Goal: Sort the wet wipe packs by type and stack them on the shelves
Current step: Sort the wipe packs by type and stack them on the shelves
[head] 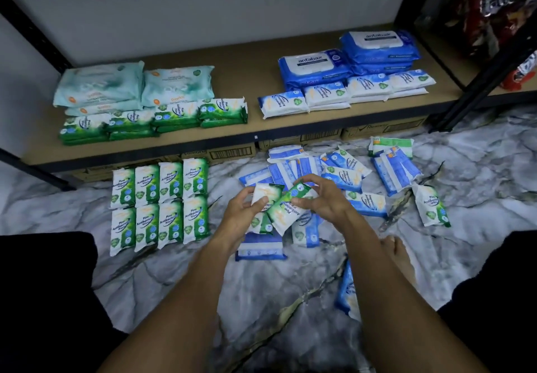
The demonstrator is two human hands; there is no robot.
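Left hand [242, 212] curled round a bunch of green pine packs [263, 196], thumb pressed on top; right hand [322, 201] pinches the uppermost green pack [283, 210] between thumb and bent fingers. Both over the loose blue packs [337, 175] on the floor [261, 300], right of the green rows [159, 204], below the shelf [252, 87]

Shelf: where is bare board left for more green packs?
The shelf is bare up its middle, between the teal packs and the antabax packs, narrowing in front between the green stacks and the blue-white packs. Its front strip is bare too. Both clusters are crowded.
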